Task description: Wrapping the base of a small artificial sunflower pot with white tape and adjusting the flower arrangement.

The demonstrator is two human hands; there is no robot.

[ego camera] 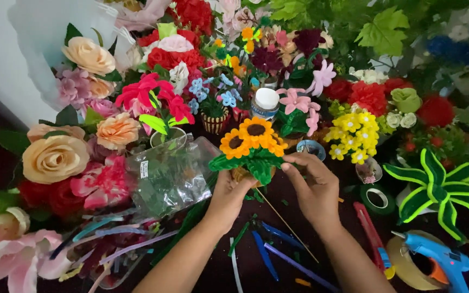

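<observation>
The left hand [229, 192] grips the little sunflower pot [252, 147] from below at the middle of the bench [278, 190]; the right hand [313, 184] pinches a green leaf, apparently shaping it. Gentle fingertip work seems needed.

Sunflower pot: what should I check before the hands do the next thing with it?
1. Left hand holds the sunflower pot from below: ok.
2. Right hand fingers touch the green leaves: ok.
3. Pot upright, both sunflowers facing up: ok.
4. Thin stick below the pot, fixed or loose: cannot tell.
5. Blue glue gun clear of both hands: ok.
6. Red cutter lying close to the right wrist: not ok.
</observation>
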